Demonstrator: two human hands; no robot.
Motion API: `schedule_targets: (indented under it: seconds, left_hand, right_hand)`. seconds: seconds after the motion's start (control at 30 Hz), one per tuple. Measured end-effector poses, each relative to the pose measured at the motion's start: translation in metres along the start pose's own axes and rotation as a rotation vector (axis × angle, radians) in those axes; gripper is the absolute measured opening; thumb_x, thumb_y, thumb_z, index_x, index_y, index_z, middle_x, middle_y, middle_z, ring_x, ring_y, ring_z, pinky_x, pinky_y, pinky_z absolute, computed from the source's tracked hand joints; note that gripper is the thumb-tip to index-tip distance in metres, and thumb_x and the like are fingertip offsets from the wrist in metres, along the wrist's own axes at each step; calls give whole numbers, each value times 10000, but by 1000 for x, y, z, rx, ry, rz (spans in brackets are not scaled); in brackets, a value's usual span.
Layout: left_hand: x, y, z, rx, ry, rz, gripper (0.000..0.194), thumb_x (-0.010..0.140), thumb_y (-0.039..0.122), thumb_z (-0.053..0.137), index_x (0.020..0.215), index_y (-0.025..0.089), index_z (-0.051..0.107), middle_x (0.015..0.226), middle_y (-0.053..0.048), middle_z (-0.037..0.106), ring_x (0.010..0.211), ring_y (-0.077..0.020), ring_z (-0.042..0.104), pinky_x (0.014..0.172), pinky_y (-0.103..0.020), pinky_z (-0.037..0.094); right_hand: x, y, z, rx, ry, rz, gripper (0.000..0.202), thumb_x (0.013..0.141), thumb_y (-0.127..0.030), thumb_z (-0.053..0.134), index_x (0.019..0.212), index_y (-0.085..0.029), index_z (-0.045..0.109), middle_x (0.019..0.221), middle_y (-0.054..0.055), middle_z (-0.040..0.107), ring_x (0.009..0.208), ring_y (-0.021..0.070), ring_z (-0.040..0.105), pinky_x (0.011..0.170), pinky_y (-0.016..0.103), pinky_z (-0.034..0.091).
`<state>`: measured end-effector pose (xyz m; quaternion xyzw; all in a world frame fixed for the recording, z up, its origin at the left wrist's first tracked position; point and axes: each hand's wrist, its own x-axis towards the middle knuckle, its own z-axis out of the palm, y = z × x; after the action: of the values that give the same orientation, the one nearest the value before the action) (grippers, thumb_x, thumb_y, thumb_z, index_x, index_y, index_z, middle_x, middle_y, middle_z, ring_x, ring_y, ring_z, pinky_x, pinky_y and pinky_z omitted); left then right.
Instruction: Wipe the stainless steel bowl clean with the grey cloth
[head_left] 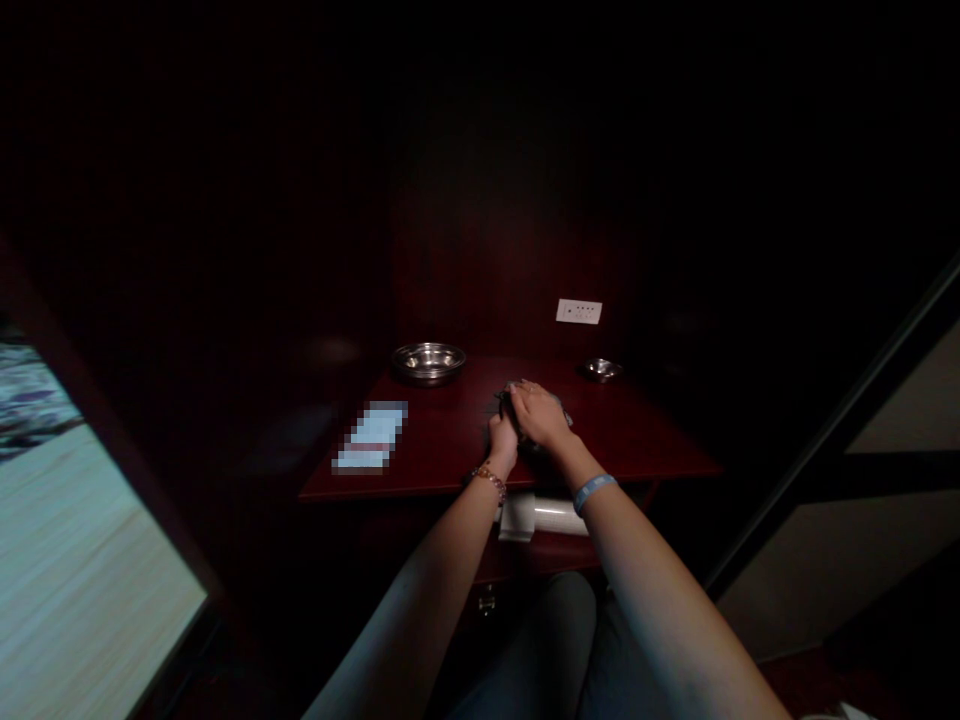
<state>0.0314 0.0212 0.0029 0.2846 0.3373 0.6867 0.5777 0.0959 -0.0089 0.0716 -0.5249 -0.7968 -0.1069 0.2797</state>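
Observation:
Both of my hands are together over a dark thing (568,415) on the reddish-brown desk (435,470). Only its edges show, and its kind cannot be made out. My left hand (502,437), with a beaded bracelet at the wrist, is at its left side, fingers closed and mostly hidden. Across the top lies my right hand (541,413), fingers stretched forward and thumb towards the left hand. A light blue band (594,492) circles the right wrist.
A wide steel bowl (428,362) stands at the back left, a small steel bowl (602,371) at the back right. A pixelated pale sheet (373,437) lies at left. The wall has a white socket plate (579,312). Below the desktop is a white roll (561,516).

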Motion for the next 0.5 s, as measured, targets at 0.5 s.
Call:
schedule_targets:
  seconds: [0.5]
  left_hand:
    - [3,-7,-2,205,63,122,582,735,697,561,493,179,446,458,20,440,439,-81,378,453,-224,278]
  right_hand:
    - [-3,44,-6,9,-79,350,564,1003,-417,130,1315,-175,532,1267,151,622,1156,262,592,975,387,420]
